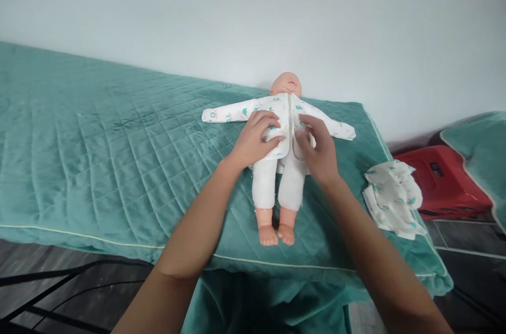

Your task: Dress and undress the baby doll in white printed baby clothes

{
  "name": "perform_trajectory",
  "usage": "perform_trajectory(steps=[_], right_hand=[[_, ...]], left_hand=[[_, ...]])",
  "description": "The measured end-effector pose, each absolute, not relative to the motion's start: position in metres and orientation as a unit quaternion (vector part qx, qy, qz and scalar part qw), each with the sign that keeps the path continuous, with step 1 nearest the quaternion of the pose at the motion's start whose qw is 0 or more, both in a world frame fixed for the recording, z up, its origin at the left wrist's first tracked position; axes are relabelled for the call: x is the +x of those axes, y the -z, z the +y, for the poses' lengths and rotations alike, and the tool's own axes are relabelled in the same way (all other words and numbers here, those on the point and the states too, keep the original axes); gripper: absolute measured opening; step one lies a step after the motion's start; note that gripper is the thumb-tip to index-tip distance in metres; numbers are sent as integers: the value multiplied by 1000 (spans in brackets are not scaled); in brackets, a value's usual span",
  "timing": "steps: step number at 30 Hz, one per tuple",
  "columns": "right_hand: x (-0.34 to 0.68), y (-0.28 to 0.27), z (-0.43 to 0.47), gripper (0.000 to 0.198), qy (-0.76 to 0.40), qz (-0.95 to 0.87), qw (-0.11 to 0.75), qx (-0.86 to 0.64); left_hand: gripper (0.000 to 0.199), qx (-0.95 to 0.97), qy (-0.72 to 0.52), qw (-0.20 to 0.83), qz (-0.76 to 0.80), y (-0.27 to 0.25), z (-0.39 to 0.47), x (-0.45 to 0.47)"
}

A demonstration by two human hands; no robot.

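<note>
A baby doll [268,227] lies on its back on the green quilted bed cover, feet toward me. It wears a white printed baby jacket [233,111], sleeves spread to both sides, and white trousers [264,181]. The jacket's two front panels meet along the chest. My left hand [256,136] rests on the left panel, fingers spread and thumb apart. Over the right panel, my right hand [318,149] has bent fingers at the cloth near the front edge. Its palm hides part of that panel, and the exact grip is partly hidden.
A folded white printed cloth [393,197] lies at the right edge of the green quilted cover [118,165]. A red plastic stool [440,178] stands beyond that edge. A white wall [197,12] rises behind the bed. Black metal bars [43,276] show at lower left.
</note>
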State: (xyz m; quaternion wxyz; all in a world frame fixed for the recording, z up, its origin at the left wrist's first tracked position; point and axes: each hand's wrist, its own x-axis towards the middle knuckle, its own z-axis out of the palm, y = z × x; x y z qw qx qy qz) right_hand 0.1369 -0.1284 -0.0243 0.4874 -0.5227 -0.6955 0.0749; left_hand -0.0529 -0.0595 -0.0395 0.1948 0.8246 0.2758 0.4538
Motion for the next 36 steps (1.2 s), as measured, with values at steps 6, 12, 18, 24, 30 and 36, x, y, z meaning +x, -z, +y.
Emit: perform_trajectory(steps=[6, 12, 18, 24, 30, 36], right_hand=[[143, 54, -182, 44, 38, -740, 440, -508], [145, 64, -176, 29, 82, -711, 443, -540], [147, 67, -168, 14, -19, -595, 557, -578], [166, 72, -166, 26, -238, -299, 734, -562], [174, 83, -167, 74, -168, -394, 623, -654], [176, 88, -178, 55, -91, -530, 526, -659]], left_hand=[[50, 913, -287, 108, 271, 24, -85, -56], [15, 910, -281, 83, 293, 20, -94, -55], [5, 708, -523, 334, 338, 30, -76, -51], [14, 366, -716, 398, 441, 61, -63, -66], [22, 386, -663, 308, 563, 81, -98, -95], [37, 660, -486, 232, 524, 84, -120, -101]])
